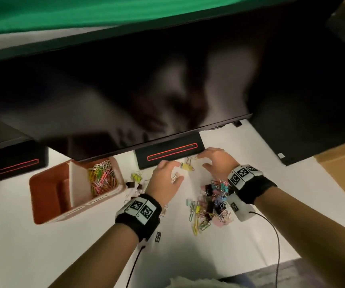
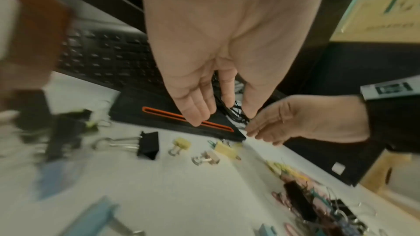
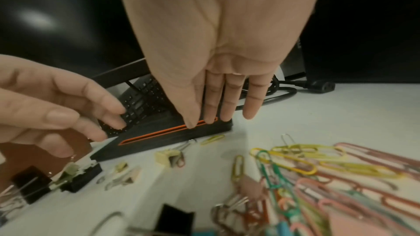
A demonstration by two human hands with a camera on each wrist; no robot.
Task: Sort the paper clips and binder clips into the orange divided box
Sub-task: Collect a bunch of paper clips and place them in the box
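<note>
The orange divided box [image 1: 48, 196] stands at the left; its right compartment holds coloured paper clips [image 1: 103, 177]. A mixed pile of paper clips and binder clips [image 1: 211, 202] lies under my right wrist. My left hand [image 1: 173, 171] hovers with relaxed fingers over a yellow binder clip [image 1: 188, 166] and a small pale one [image 2: 208, 157], holding nothing. My right hand [image 1: 203, 162] is spread just right of the yellow clip, also empty. In the wrist views the left hand [image 2: 218, 107] and right hand [image 3: 218, 117] point down at the table. Black binder clips [image 1: 133, 185] lie beside the box.
A black monitor stand foot with an orange slot [image 1: 170, 154] sits right behind both hands, with the dark monitor [image 1: 125, 100] overhanging it. A keyboard [image 2: 106, 55] lies under the screen. A cardboard box [image 1: 344, 163] is at the right. Wrist cables trail over the white table [image 1: 42, 246].
</note>
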